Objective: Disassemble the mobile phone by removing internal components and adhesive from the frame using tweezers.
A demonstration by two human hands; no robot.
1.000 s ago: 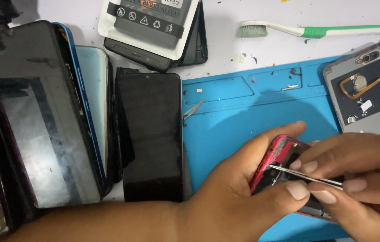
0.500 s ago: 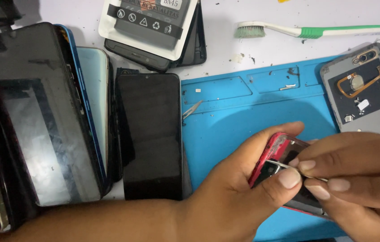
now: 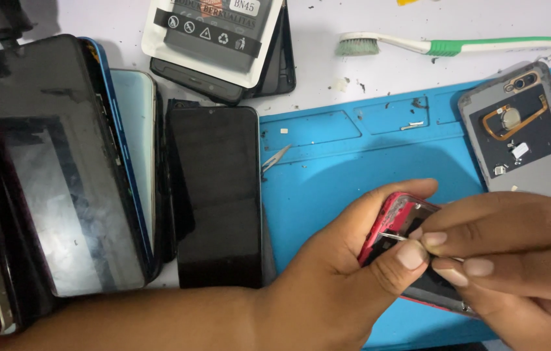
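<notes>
My left hand (image 3: pixel 334 273) grips a red-framed phone (image 3: pixel 396 218) from its left edge, thumb pressed on its face, above the blue work mat (image 3: pixel 353 162). My right hand (image 3: pixel 516 253) pinches a thin metal tool (image 3: pixel 394 236) whose tip lies on the phone's top end. Most of the phone is hidden under both hands.
A grey phone back cover (image 3: pixel 526 133) lies on the mat's right. A black phone (image 3: pixel 217 195) lies beside the mat, several more phones (image 3: pixel 61 169) stacked at left. A packaged battery (image 3: pixel 214 32) and a toothbrush (image 3: pixel 444 45) lie on the white table. Small tweezers (image 3: pixel 275 158) lie at the mat's edge.
My right hand has drawn in closer, so less of the metal tool shows. The phone and my left hand have hardly moved.
</notes>
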